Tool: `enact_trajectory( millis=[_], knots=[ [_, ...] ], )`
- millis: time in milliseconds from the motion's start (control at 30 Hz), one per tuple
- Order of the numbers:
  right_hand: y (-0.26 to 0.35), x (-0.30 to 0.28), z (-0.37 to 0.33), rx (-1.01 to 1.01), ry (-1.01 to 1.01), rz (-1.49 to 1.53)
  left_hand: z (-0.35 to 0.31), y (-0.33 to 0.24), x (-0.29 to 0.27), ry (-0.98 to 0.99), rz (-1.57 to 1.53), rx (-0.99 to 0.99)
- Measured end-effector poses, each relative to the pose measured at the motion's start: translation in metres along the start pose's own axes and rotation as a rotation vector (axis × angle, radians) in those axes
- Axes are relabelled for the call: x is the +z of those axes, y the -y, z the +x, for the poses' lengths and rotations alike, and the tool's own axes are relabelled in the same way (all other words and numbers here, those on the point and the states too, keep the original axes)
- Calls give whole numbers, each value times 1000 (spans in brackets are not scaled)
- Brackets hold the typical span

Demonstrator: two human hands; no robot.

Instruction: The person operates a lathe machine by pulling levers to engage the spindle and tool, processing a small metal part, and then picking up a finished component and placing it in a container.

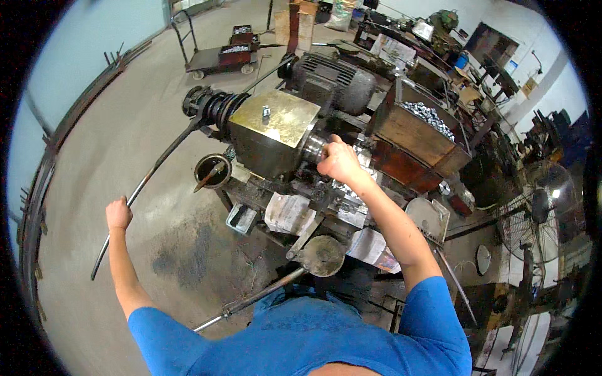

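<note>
My left hand (119,214) is wrapped round a long dark metal lever (155,170), which runs up to the pulley end (216,105) of a lathe-like machine. At the machine's chuck (314,149), my right hand (339,161) is closed, its fingertips against the front of the spindle. Whatever those fingers hold is hidden behind the hand. Between the two hands stands the machine's headstock (263,147), with a brass-coloured top plate (279,113). A small shiny metal part (266,111) stands on that plate.
A wooden box (417,135) of small metal parts stands right of the chuck, and an electric motor (335,81) behind the headstock. A pot with a brush (213,172) hangs at the machine's left. Near my body are a round metal plate (323,255) and rod. A trolley (216,59) stands far left.
</note>
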State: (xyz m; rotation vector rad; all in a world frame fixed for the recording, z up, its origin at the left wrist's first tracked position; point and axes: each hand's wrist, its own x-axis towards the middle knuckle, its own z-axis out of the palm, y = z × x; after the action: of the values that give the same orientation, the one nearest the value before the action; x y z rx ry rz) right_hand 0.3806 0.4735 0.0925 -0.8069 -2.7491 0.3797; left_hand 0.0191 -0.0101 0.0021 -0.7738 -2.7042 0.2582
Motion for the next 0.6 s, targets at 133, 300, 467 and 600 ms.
enact_trajectory(
  millis=[133,300,467,600],
  knots=[
    [-12,-33,-37,-153,-224,126,-5,-21,4,-172,-318,-36],
    [-70,-71,-126,-59,-390,227,-47,-190,10,-462,-1119,-112],
    [-136,-85,-230,274,-373,23,-63,-291,109,274,-643,299],
    [-197,-85,-316,590,-342,17,-25,-292,109,364,-170,642]
  ],
)
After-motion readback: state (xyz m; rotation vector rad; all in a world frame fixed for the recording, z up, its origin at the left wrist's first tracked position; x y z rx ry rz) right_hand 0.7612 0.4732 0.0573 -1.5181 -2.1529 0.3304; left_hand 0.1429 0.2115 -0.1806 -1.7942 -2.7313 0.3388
